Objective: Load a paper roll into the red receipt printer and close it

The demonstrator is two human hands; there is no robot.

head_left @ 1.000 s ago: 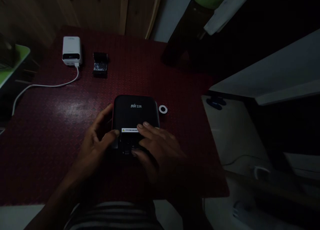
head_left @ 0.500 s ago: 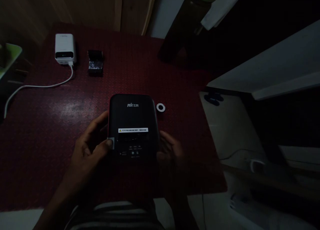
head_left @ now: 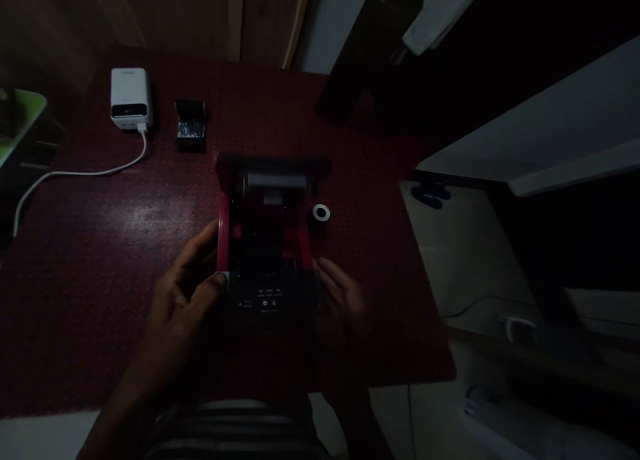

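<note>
A: What filled the view?
B: A dark red table (head_left: 280, 113), its surface finely patterned and faintly glossy; towards the far right a tall, dim bottle (head_left: 365, 53) with a green top; on the table, before the person, a boxy device (head_left: 265, 240), its sides red, its front panel flat and black, its dark lid (head_left: 227, 170) standing raised at the back over a smooth pale bar (head_left: 277, 180).
A: And the grip?
B: The left hand (head_left: 183, 300) held the device, thumb on the front corner, fingers curled along the side; the right hand (head_left: 345, 303) lay against or just beside the other side; shadow hid which, so I couldn't tell its hold.
A: Anything smaller?
B: A rounded white block (head_left: 130, 97) with a thin cable (head_left: 95, 173); a shiny, crinkled black piece (head_left: 191, 127); a flat white ring (head_left: 321, 213) near the device.
</note>
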